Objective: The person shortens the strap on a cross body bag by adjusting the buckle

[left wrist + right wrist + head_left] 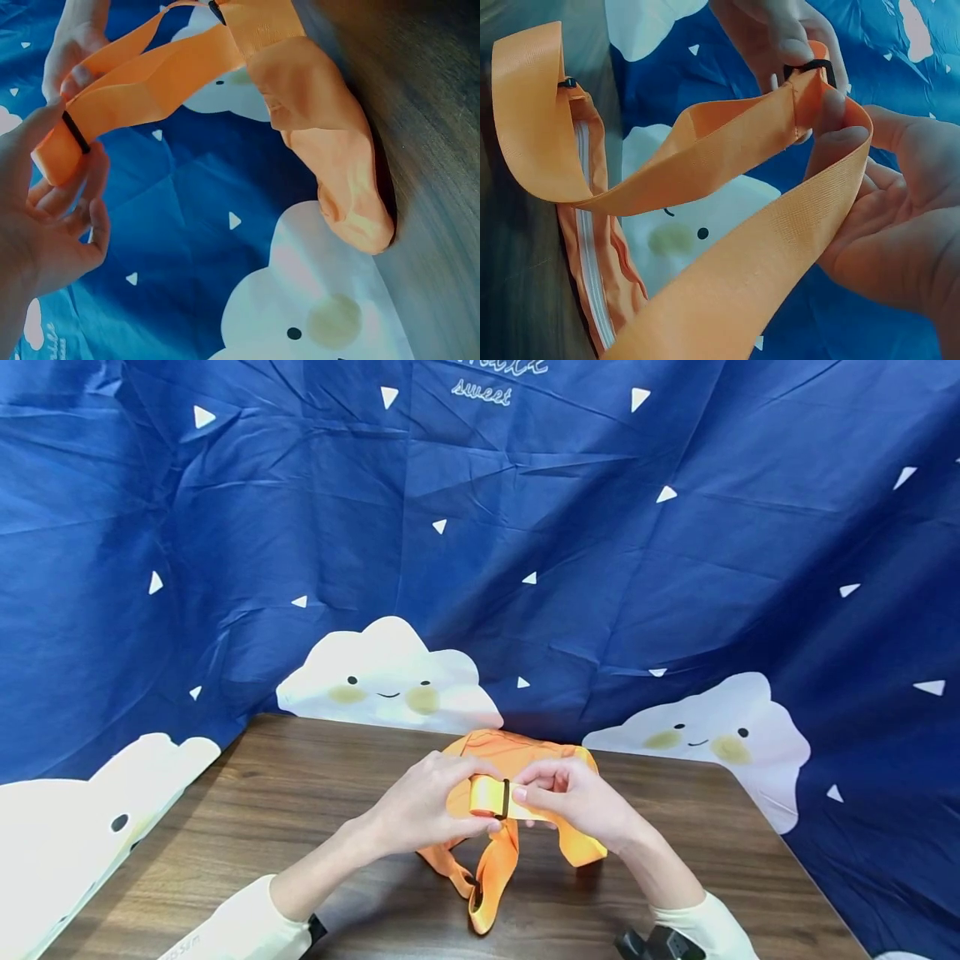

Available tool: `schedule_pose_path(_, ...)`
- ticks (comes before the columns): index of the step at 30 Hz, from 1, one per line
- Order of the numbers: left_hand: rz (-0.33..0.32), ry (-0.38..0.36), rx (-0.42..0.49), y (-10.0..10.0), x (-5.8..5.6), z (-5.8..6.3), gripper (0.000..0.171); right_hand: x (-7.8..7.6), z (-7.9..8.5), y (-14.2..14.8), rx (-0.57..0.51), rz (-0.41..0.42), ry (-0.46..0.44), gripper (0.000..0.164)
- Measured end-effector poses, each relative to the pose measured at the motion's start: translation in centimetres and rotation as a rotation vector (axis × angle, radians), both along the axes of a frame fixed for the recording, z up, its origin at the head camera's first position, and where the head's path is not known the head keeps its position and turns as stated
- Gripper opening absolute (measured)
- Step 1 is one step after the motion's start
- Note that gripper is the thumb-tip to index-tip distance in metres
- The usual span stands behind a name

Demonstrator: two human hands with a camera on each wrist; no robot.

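Both hands hold an orange webbing strap (705, 169) up above the table. My left hand (416, 802) pinches the black strap buckle (504, 799), where the webbing makes a loop; thumb and fingers lie at its two edges. Just right of the buckle, my right hand (581, 797) pinches the webbing between thumb and fingers. The strap belongs to an orange fabric bag (315, 127) that lies on the table behind the hands. A pale zipper (589, 247) runs along the bag in the right wrist view. More strap hangs down in a loop below the hands.
The bag rests on a dark wood-grain table (300, 793). Behind the table hangs a blue cloth (480, 527) printed with white triangles and smiling clouds. Dark devices are strapped at both wrists, by the white sleeves (247, 914).
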State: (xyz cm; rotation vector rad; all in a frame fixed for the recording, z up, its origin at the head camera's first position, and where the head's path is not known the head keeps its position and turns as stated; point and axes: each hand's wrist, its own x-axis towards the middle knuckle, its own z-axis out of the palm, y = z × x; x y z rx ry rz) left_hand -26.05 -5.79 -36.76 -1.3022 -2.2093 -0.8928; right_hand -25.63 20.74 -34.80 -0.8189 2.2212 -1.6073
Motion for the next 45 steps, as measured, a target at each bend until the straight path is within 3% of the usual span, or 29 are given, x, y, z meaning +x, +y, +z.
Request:
schedule_pose_path(5, 0.028, 0.024, 0.0, -0.1, 0.2, 0.3, 0.051, 0.0, 0.3, 0.1, 0.007, -0.001, -0.006, 0.018)
schedule_pose_path(13, 0.034, 0.015, 0.051, -0.5, 0.2, 0.8, 0.053, -0.9, 0.1, 1.4, -0.038, 0.088, -0.042, 0.018)
schedule_pose_path(23, -0.061, -0.045, 0.016, -0.2, 0.1, 0.3, 0.048, -0.8, -0.9, 0.4, -0.078, 0.136, -0.07, 0.016)
schedule_pose_path(28, -0.085, -0.054, 0.018, 0.2, 0.1, -0.1, 0.05, -0.1, -0.8, -0.6, -0.038, 0.072, -0.08, 0.019)
schedule_pose_path(30, -0.076, -0.088, 0.045, 0.5, 0.1, -0.3, 0.06, 0.2, -0.6, -1.0, -0.023, 0.033, -0.082, 0.021)
schedule_pose_path(34, -0.079, -0.227, 0.149, 1.1, 0.3, -0.8, 0.091, 0.6, -0.2, -1.1, -0.045, -0.029, -0.096, 0.023)
schedule_pose_path(36, -0.077, -0.273, 0.178, 1.3, 0.3, -1.0, 0.098, 0.7, 0.0, -1.0, -0.07, -0.045, -0.098, 0.024)
schedule_pose_path(38, -0.057, -0.255, 0.168, 1.5, 0.3, -1.3, 0.088, 0.8, 0.2, -0.9, -0.104, -0.04, -0.094, 0.024)
schedule_pose_path(42, -0.013, -0.127, 0.135, 1.5, 0.3, -1.5, 0.054, 0.9, 0.7, -0.7, -0.185, -0.019, -0.094, 0.022)
schedule_pose_path(45, -0.002, -0.037, 0.145, 1.4, 0.3, -1.5, 0.04, 1.1, 1.0, -0.6, -0.24, -0.023, -0.113, 0.02)
